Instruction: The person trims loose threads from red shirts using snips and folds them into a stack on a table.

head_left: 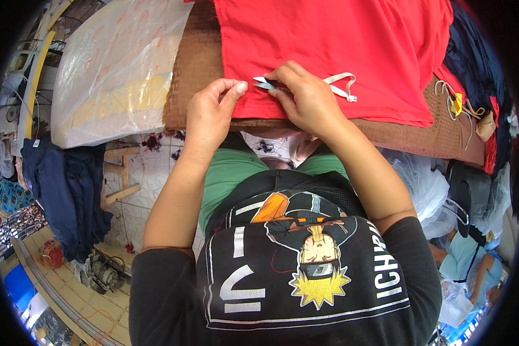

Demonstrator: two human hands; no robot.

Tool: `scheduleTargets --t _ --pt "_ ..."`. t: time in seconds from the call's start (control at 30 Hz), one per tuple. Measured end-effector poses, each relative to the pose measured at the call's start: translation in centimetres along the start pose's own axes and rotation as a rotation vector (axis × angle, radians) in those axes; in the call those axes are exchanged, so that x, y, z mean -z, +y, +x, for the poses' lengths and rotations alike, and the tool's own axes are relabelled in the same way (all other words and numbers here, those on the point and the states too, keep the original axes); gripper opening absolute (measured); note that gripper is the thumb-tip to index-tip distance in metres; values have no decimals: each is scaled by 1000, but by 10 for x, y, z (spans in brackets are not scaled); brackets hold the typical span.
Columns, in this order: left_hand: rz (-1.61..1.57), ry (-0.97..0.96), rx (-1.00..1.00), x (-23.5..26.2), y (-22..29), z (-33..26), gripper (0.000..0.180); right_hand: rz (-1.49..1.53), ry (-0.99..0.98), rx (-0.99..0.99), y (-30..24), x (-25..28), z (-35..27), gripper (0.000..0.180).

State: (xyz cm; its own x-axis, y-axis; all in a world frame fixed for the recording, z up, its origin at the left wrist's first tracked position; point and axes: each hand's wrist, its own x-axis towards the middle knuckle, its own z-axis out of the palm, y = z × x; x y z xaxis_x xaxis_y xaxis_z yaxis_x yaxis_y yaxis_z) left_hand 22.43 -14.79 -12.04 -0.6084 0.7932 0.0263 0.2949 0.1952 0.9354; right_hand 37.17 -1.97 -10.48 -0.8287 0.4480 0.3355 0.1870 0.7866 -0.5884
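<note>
Thread snips (263, 84): grasped in right hand (308, 97), over lower-left part of red cloth (328, 40); long axis crosswise, tips toward cloth's left edge. Left hand (212, 109): pinched closed at that edge, nearer the tips; contents indiscernible.

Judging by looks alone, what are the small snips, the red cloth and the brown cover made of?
Snips: probably metal, going by the thin, pale, slightly shiny blades.
Red cloth: matte fabric, shown by its soft folds; the fibre can't be told.
Brown cover: apparently a textile, with a faint raised pattern.
</note>
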Motion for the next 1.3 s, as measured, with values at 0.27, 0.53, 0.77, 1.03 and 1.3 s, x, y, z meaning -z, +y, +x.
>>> scheduleTargets --t 0.27,0.53,0.77,1.03,1.3 --pt "377 -645 -4 71 59 -8 21 -22 52 -12 -3 7 6 16" --pt "733 -387 -354 119 93 -27 14 10 119 -89 -4 37 0 23" --pt "699 -133 -509 32 32 -23 20 -115 -19 -12 -3 61 -18 28" --pt "470 -35 -403 20 35 -13 18 -226 -197 25 -3 85 -34 45" --pt "463 192 -518 3 36 17 22 543 -133 -192 24 126 -4 9"
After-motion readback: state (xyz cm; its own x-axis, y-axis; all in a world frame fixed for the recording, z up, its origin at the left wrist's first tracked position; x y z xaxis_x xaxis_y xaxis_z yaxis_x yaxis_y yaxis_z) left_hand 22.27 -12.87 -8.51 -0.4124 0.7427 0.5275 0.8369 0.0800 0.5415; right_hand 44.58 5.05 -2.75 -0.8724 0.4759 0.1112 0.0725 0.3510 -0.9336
